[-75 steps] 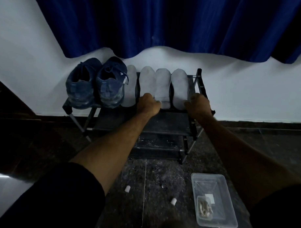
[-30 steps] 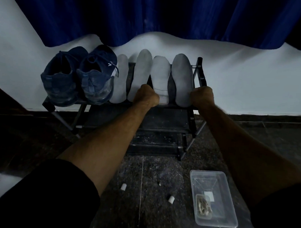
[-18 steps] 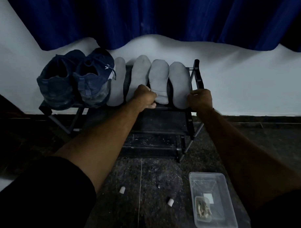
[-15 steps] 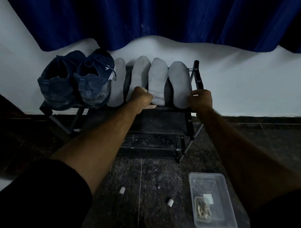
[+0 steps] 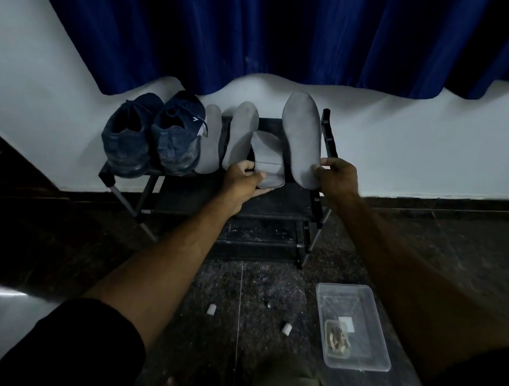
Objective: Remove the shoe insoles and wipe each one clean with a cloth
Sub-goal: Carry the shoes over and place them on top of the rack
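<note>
Insoles are out of their shoes and lined up on the top tier of a black metal-framed shoe rack (image 5: 327,132) set against a pale wall, below a deep blue curtain (image 5: 281,38). Four grey foam insoles are visible. The left hand (image 5: 243,181) grips the heel end of a bent grey insole (image 5: 267,157), whose toe end appears folded over or slumped. The right hand (image 5: 336,175) pinches the edge of a tall grey insole (image 5: 301,136), holding it upright and apparently raised a little. Two more grey insoles, one beside the shoes (image 5: 210,142) and one next to it (image 5: 241,134), lean back on the rack, touched by neither hand.

A pair of dark navy lace-up trainers (image 5: 151,134) sits at the left end of the same tier, heels toward the camera; whether anything remains inside them cannot be told. On the dark speckled stone floor (image 5: 185,320) nearer the person lie two small white cylindrical caps (image 5: 211,309) and a clear plastic rectangular tub (image 5: 357,361) holding a few small items too dim to identify.

Removal looks complete, judging by the four insoles on show. Wiping appears to be what is left: no cloth is visible anywhere in the frame, and nothing shows whether any insole has been cleaned.
</note>
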The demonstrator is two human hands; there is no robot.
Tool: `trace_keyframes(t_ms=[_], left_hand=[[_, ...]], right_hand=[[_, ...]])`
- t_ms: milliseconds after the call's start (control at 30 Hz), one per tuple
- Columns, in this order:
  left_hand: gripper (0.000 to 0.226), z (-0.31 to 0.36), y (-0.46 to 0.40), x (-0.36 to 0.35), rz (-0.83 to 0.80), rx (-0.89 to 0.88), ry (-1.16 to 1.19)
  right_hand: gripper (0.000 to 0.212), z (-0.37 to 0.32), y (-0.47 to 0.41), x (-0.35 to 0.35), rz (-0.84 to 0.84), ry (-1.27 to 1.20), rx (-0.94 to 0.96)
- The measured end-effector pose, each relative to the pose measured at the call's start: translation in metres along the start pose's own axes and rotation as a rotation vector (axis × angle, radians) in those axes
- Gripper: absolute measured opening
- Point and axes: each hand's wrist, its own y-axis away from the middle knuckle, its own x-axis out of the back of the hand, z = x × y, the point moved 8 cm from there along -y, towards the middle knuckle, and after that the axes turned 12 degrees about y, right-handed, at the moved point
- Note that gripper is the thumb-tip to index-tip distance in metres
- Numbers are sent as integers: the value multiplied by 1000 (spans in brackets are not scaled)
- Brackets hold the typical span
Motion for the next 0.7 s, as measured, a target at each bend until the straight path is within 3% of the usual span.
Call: trace_keyframes(t_ms=[233, 400, 700], left_hand=[[45, -48, 56, 20, 23, 120, 39], [83, -63, 65, 24, -16, 162, 94], [82, -29, 50, 25, -82, 13, -41]], right_hand=[[29, 47, 71, 8, -49, 29, -64], [25, 83, 89, 5, -89, 97, -108], [13, 70, 69, -12, -92, 26, -72]])
